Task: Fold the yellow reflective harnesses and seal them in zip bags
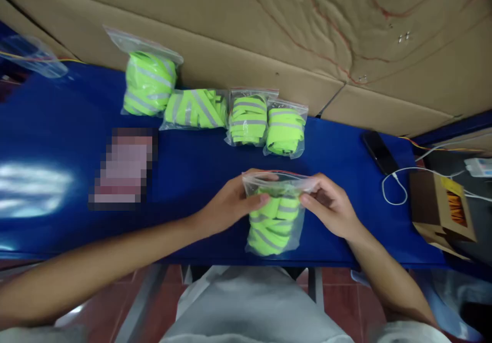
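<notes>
The fingers of my left hand [228, 202] and right hand [338, 212] pinch the 2 upper sides of a clear plastic zip bag [296, 230], thumbs in front. Inside sit coiled neon-yellow straps [271, 227] with grey stripes, so this packing looks done; its red-edged mouth seems unsealed, though I can't tell surely. Beyond this bag, on the glossy blue tabletop [196, 163], stand or lie 4 similar bags [249, 121], all filled and, I judge, finished. Right of it lies a black phone [380, 153].
</notes>
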Demonstrator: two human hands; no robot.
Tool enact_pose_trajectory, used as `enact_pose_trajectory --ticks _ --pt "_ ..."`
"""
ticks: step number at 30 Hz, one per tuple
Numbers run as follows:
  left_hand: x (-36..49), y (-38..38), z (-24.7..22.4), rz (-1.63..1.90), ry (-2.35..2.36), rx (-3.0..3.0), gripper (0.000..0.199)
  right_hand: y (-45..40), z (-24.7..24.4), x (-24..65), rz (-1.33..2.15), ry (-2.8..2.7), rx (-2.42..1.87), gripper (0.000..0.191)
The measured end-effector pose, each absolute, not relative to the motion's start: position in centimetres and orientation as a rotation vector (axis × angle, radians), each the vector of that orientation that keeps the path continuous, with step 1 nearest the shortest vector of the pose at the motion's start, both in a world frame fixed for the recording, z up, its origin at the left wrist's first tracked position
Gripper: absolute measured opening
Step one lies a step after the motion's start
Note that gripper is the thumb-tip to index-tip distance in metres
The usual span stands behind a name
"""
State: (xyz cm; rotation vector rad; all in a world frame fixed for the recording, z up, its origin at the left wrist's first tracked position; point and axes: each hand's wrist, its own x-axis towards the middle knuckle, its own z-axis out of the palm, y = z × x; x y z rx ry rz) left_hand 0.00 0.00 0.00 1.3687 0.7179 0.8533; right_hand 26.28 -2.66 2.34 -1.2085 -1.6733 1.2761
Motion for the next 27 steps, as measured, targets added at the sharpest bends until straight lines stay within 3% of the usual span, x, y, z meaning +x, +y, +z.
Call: enact_pose_trajectory --ticks 5,13,27 --pt "-1.0 1.0 -1.1 0.809 0.911 1.198 0.035 -0.3 2.3 24.8 1.602 -1.504 -1.286 0.026" --pt "-1.7 1.6 -0.3 0.664 0.932 0.887 0.036 -0.3 1.3 25.1 1.202 -1.611 -1.335 0.024" --pt "-1.4 0.9 -0.9 0.669 0.927 1.149 0.036 -1.4 0.3 24.5 1.247 -1.648 -1.388 0.02"
